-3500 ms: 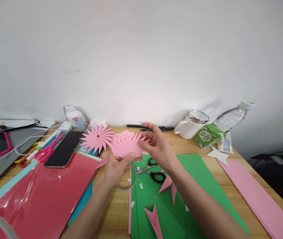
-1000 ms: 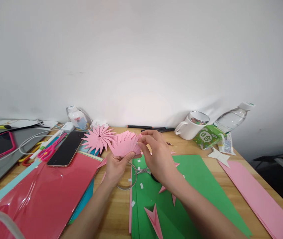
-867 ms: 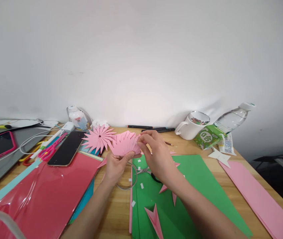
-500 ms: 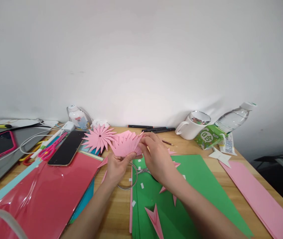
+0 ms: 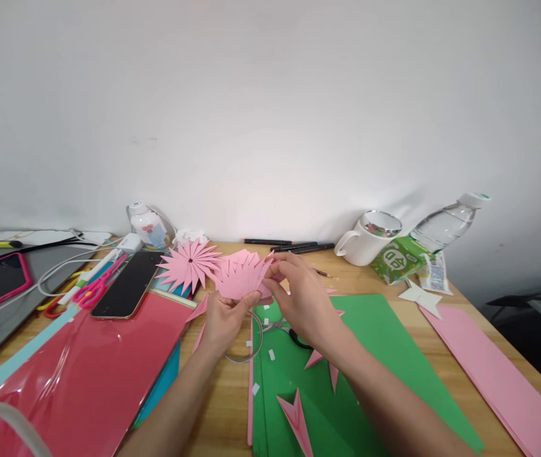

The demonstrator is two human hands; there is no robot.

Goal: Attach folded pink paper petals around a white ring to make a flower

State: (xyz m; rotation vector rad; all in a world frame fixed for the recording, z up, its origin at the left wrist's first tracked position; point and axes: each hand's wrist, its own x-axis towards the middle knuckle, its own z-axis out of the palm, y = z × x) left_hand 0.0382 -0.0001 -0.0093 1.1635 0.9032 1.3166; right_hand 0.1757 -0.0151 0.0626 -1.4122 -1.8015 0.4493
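Observation:
My left hand [image 5: 223, 319] grips the bottom edge of a fan of pink pointed paper petals [image 5: 239, 277], thumb on the front. My right hand [image 5: 299, 298] pinches the fan's right edge with thumb and fingers closed on it. The fan is held just above the table, over the left edge of a green paper sheet [image 5: 375, 355]. A finished pink spiky paper flower [image 5: 187, 263] lies just left of the fan. Black-handled scissors [image 5: 294, 335] are partly hidden under my right hand.
Red paper in plastic [image 5: 80, 374] and a black phone [image 5: 126, 285] lie at left with pink scissors [image 5: 92, 289]. A white mug [image 5: 368, 238], water bottle [image 5: 446, 225], green packet [image 5: 401, 259] and white paper star [image 5: 420, 297] sit at right. Pink paper strips [image 5: 494, 374] lie far right; loose pink petals [image 5: 294, 419] rest on the green sheet.
My right hand has shifted left from the fan's far right tip and closed onto its right edge. The left hand has kept its hold in place.

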